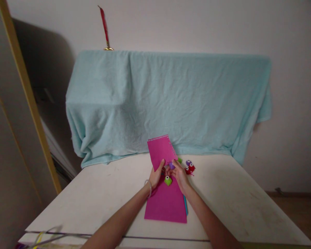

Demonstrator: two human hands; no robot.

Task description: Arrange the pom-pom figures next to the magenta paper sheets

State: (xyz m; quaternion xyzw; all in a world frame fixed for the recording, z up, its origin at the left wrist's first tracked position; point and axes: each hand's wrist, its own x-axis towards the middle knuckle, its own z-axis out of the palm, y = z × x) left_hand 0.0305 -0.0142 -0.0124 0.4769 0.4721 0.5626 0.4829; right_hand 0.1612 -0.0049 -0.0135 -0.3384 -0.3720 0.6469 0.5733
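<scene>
Both hands meet over bright pink paper [166, 204] lying on the white table. A raised pink sheet [159, 148] with a row of torn holes along its edges stands up behind my fingers. My left hand [156, 176], with a pale band at the wrist, is closed on this sheet, thumb against its front. My right hand [180, 176] pinches a small purple figure [171, 165] in front of the sheet. Just below the fingers sits a green one-eyed figure [168, 180]. Some fingertips overlap and are hard to make out.
Right of my hands lie red one-eyed figures [190, 168], a purple one [188, 162] and part of a green one [179, 160]. A blue edge [186, 205] shows under the pink paper. Behind hangs a light blue cloth [184, 100]. Cables [59, 237] lie at the front left.
</scene>
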